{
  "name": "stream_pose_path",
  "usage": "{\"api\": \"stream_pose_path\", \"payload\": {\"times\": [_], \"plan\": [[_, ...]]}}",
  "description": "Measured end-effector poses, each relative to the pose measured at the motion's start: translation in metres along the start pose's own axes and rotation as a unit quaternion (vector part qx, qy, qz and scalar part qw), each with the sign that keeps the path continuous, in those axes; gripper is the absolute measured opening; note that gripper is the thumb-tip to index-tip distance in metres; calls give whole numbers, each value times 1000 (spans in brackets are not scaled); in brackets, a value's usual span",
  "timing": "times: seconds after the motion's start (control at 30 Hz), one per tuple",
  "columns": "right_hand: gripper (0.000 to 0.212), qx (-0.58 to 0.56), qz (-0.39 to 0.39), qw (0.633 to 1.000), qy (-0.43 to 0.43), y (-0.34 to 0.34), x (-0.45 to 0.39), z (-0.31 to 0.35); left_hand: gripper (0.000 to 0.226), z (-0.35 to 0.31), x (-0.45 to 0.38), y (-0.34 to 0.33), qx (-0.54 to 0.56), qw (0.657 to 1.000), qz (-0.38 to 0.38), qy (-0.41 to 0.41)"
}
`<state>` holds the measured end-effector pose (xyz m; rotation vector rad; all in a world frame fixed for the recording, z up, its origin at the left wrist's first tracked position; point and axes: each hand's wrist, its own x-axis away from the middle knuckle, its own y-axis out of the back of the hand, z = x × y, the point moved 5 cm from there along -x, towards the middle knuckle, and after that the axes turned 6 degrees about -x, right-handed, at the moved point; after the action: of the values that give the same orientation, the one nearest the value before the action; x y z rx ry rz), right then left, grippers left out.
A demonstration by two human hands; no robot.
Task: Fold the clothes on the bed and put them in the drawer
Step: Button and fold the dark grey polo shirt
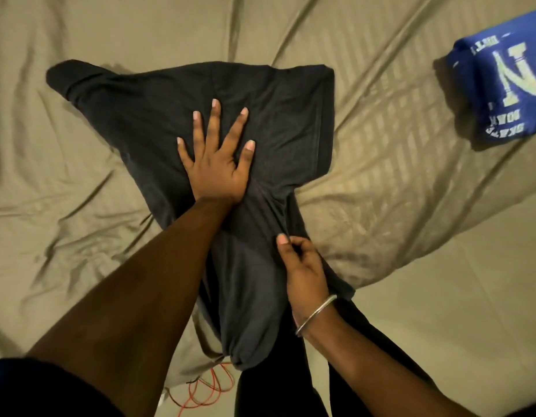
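The left hand [214, 164] presses flat, fingers spread, on the dark shirt [275, 115] on the bed [80, 191]. The right hand [303, 266] pinches its near fabric. A folded blue shirt [501, 91] lies far right.

The shirt [260, 94] is plain dark charcoal grey. The bed [411, 236] sheet under it is beige with faint woven stripes. Right of the shirt, a folded top [501, 91] is bright blue with pale lettering. Below it, a cord [206, 389] is red-orange.
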<state>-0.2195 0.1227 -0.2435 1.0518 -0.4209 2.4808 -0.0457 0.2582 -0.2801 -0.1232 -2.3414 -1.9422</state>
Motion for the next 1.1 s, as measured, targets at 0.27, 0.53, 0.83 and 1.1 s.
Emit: {"api": "stream_pose_path", "payload": {"times": [0.27, 0.53, 0.83, 1.1], "plan": [[24, 14, 87, 994, 60, 53, 23, -8, 54, 0, -1, 3, 6, 1000, 23, -5], [21, 191, 145, 966, 97, 116, 33, -6, 54, -1, 1, 4, -4, 1000, 25, -1], [28, 348, 163, 903, 190, 156, 8, -18, 50, -4, 14, 19, 67, 998, -3, -13], [51, 406, 47, 886, 220, 173, 3, -28, 44, 6, 153, 33, 106, 989, -45, 97]]}}
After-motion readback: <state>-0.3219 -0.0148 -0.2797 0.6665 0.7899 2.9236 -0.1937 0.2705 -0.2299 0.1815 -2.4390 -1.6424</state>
